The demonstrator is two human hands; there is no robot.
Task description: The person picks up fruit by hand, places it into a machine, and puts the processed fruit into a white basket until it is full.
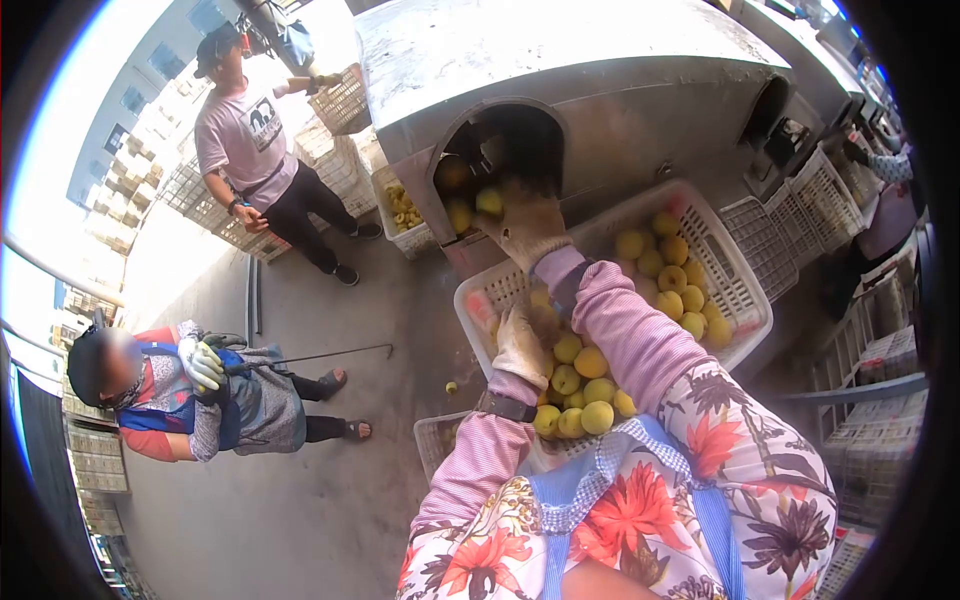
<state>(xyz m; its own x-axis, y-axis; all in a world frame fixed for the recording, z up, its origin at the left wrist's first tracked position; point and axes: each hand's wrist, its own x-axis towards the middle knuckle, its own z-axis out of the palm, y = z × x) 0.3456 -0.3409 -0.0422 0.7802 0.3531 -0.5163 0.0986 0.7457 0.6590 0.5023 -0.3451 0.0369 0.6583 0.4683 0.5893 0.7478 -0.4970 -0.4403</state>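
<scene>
A metal machine (620,110) has a dark round opening, and my right hand (530,225), in a pale glove, reaches to its mouth. Yellow-green fruit (488,202) lies right by its fingers; whether they grip it is unclear. Lower down, my left hand (520,348), gloved too, is over a white plastic crate (745,290), beside the fruit heaped in it (590,390). Its fingers point up toward the crate's far side, and what they hold, if anything, is hidden.
Two people (250,140) (200,395) stand at the left. A small crate of fruit (405,215) sits beside the machine, and empty crates (820,200) are at the right. One fruit (451,387) lies on the floor. Another person's sleeve (888,167) shows at far right.
</scene>
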